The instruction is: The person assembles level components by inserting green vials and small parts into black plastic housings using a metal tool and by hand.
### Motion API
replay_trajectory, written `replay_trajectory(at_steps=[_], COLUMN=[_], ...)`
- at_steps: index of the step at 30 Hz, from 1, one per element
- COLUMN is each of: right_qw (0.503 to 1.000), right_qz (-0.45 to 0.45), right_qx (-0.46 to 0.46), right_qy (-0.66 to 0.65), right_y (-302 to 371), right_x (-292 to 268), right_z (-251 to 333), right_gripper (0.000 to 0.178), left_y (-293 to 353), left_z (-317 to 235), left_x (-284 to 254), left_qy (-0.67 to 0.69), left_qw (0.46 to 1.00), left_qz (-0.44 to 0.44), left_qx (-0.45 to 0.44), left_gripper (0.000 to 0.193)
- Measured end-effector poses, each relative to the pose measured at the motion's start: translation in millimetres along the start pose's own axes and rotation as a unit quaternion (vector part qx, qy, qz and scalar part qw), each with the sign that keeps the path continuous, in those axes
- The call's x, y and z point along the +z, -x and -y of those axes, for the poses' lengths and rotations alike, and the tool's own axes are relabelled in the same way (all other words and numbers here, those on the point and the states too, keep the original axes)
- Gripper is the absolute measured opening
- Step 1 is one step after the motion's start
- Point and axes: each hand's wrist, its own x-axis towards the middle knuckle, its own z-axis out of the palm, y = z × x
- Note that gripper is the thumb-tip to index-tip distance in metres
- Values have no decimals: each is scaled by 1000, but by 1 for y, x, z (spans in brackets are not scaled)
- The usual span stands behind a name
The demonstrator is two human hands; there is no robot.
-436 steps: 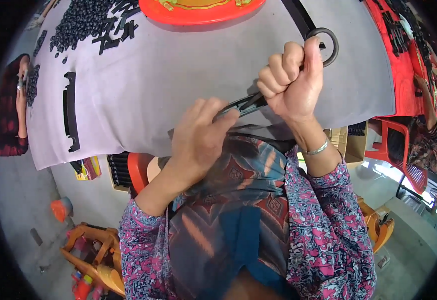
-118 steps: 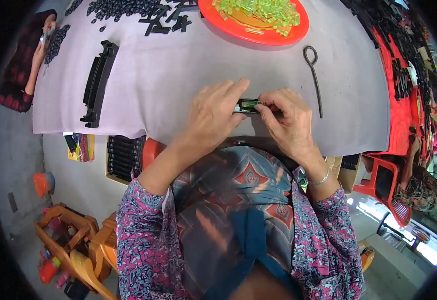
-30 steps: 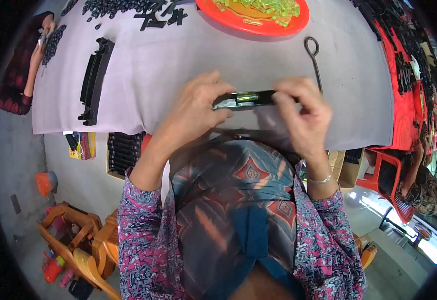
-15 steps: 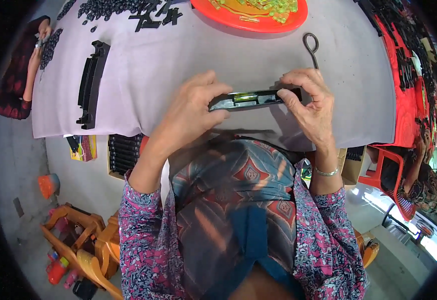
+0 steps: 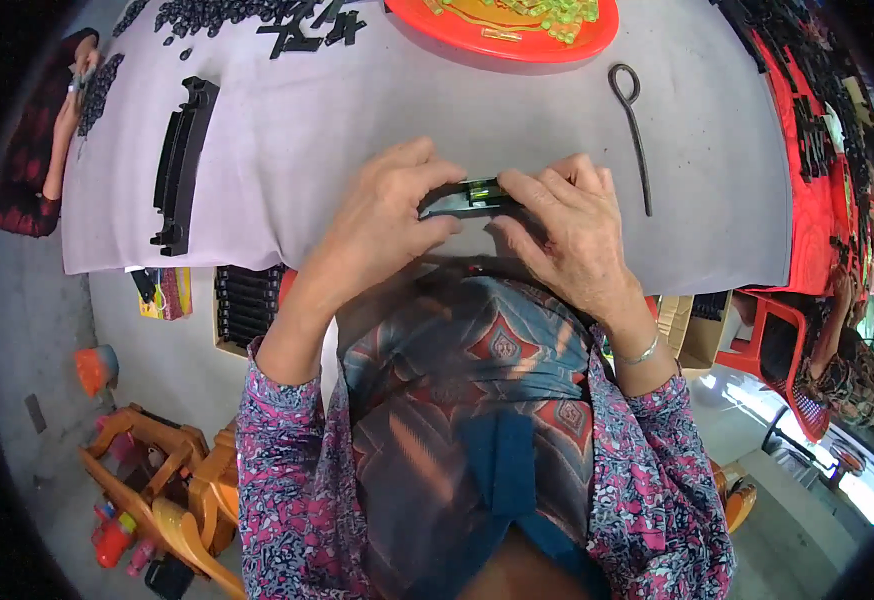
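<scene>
Between my hands, just above the near part of the table, is a small black spirit level (image 5: 449,204) with a yellow-green vial (image 5: 480,190) set in its middle. My left hand (image 5: 382,205) pinches its left end between thumb and fingers. My right hand (image 5: 575,225) is closed round the right part, with fingers at the vial's edge. That hand hides the level's right end.
A black level body (image 5: 179,170) stands on the cloth-covered table (image 5: 327,110) at left. A looped metal rod (image 5: 638,140) lies at right. A red plate (image 5: 517,54) of yellow-green vials is at the far edge, near black parts (image 5: 302,42). Another person's arm (image 5: 60,145) is at far left.
My right hand has moved left along the spirit level from its right end to beside the vial. The looped rod shows in full now. My left hand keeps its hold.
</scene>
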Motion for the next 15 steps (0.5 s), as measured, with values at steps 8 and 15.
replay_trajectory(at_steps=[8, 15], right_qw=[999, 998], right_qz=[-17, -62], right_qx=[16, 20], right_qy=[23, -20], right_y=[5, 11], right_x=[10, 14], right_z=[5, 1], right_gripper=[36, 35], left_y=[0, 2], left_z=[-5, -3], left_x=[-3, 0], left_qy=[6, 14], left_qw=[1000, 1000], left_qz=[7, 6], left_qx=[-13, -10], left_gripper=[33, 33])
